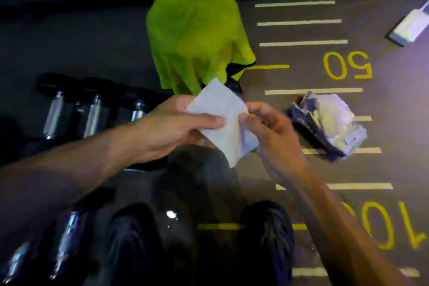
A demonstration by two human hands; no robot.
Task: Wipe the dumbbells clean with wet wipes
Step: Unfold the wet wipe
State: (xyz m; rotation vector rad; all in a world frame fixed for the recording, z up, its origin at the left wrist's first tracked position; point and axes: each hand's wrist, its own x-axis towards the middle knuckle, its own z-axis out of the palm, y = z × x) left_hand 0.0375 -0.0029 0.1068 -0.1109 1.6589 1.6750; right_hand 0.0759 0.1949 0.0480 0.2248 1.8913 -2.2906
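A white wet wipe (pixel 222 121) is held at the centre of the view, partly unfolded, its upper corner pointing toward twelve o'clock and its lower corner hanging toward six. It is pinched along its left edge by the left hand (pixel 171 127), thumb laid across the sheet, and along its right edge by the curled fingers of the right hand (pixel 271 130). The sheet looks flat, clean and uncreased, so it is judged that wiping with it has not yet begun and that it is only being spread out. The dumbbells (pixel 92 114) are seen at nine o'clock, lined up on the dark floor (pixel 290 165) with chrome handles and black heads; more chrome handles lie at seven o'clock. No dumbbell is touched by the wipe, and which have been cleaned cannot be told (the picture is blurred). A crumpled wipe packet (pixel 329 123) lies at three o'clock on the floor markings. A green cloth (pixel 195 37) is draped over something at twelve o'clock.
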